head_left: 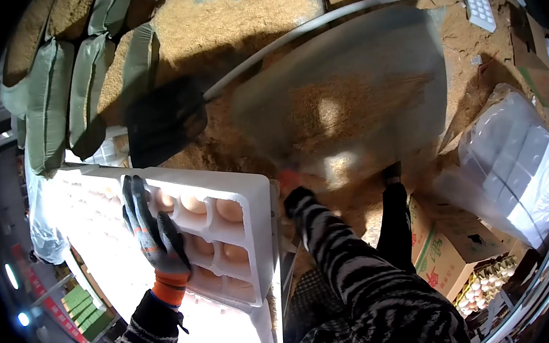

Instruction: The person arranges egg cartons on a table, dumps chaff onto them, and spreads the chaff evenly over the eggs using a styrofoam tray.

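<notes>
My left hand (154, 236), in a grey glove with an orange cuff, lies over a white foam egg tray (263, 237) with its fingers stretched out. Brown eggs (193, 203) sit in the tray's square pockets to the right of the glove. Strong light washes out the tray's left part. My right arm, in a striped sleeve (352, 255), reaches forward past the tray's right edge. At its end my right hand (290, 178) is a dark, reddish smear, so its fingers and anything in them cannot be made out.
A black shovel (167, 118) with a long pale handle lies ahead, over sawdust-like material and a translucent sheet (369, 67). Stuffed green sacks (50, 102) line the far left. Cardboard boxes (451, 248), more eggs (484, 290) and a plastic-wrapped white stack (512, 159) stand at right.
</notes>
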`<state>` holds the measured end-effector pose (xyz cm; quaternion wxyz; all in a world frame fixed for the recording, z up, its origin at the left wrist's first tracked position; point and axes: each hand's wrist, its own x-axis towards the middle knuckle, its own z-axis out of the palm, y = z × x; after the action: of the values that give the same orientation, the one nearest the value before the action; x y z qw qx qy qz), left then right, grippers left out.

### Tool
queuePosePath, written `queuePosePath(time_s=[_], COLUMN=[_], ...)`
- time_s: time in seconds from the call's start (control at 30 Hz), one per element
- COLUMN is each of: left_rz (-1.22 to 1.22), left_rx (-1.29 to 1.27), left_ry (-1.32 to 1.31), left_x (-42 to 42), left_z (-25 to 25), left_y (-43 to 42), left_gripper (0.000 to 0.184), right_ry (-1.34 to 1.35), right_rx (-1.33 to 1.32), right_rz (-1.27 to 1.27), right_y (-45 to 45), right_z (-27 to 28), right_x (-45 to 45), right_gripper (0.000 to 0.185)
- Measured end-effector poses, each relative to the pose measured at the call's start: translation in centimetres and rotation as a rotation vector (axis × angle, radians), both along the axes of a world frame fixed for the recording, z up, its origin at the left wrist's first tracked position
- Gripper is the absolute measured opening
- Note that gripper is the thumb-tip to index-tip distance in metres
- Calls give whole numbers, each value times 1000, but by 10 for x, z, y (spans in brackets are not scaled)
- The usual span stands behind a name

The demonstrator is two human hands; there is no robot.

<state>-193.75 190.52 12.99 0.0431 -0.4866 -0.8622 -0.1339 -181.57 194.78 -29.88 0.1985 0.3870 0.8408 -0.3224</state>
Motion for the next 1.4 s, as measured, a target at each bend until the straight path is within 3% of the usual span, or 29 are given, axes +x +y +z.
queuePosePath(time_s=[0.1, 0.17, 0.27, 0.3, 0.33, 0.37, 0.4, 0.43, 0.5, 0.57, 0.6, 0.67, 0.7, 0.77, 0.8, 0.9, 0.97, 1.2, 1.4], left_rz=[-6, 3, 22, 34, 36, 38, 36, 8, 25, 34, 40, 33, 26, 37, 50, 70, 88, 115, 136], left_rx=[8, -40, -42, -34, -36, -65, -101, -46, -64, -32, -28, -35, -20, -41, -45, -76, -87, -116, -137], left_ry=[5, 23, 30, 13, 18, 12, 9, -2, -17, -35, -38, 2, -9, 14, 18, 24, 3, -37, -55], left_x=[-2, 3, 3, 4, 5, 6, 4, 3, 4, 2, 3, 4, 4, 5, 5, 3, 4, 5, 7], left_z=[0, 5, 6, 7, 9, 10, 10, 6, 7, 3, 3, 5, 6, 7, 7, 8, 10, 19, 29], left_y=[1, 2, 5, 6, 6, 5, 4, 3, 1, 1, 0, 3, 5, 6, 6, 6, 5, 12, 17], left_gripper=[53, 53, 53, 53, 53, 54, 56, 56, 56, 58, 58, 57, 56, 56, 56, 61, 61, 58, 57], right_ry=[57, 139, 171, 179, 68, -44, -34, 141, 306, 127, 123, 130, 133, 148, 183, 318, 359, 277, 164], right_rx=[-301, -47, -218, -213, -46, 119, 105, 69, -1, -289, -286, -449, -442, -60, -13, -220, -270, -332, -310], right_rz=[-107, 127, 94, 99, 211, 319, 316, 189, 61, 223, 229, -13, -14, 644, 748, 599, 621, 648, 738], right_y=[-21, -17, 43, 39, 30, 17, -4, -31, -52, 10, 2, -2, 7, 23, 25, 1, -2, 21, 45], right_z=[-5, -60, -6, -7, -1, -14, -48, -97, -100, -36, -59, -95, -90, -76, -51, 32, 53, 7, -2], right_x=[-21, -15, 18, 12, 8, 3, -10, -30, -41, -38, -39, -47, -41, -10, 4, 51, 41, -85, -77], right_gripper=[41, 40, 28, 28, 32, 38, 38, 36, 34, 32, 32, 27, 27, 22, 22, 23, 23, 24, 26])
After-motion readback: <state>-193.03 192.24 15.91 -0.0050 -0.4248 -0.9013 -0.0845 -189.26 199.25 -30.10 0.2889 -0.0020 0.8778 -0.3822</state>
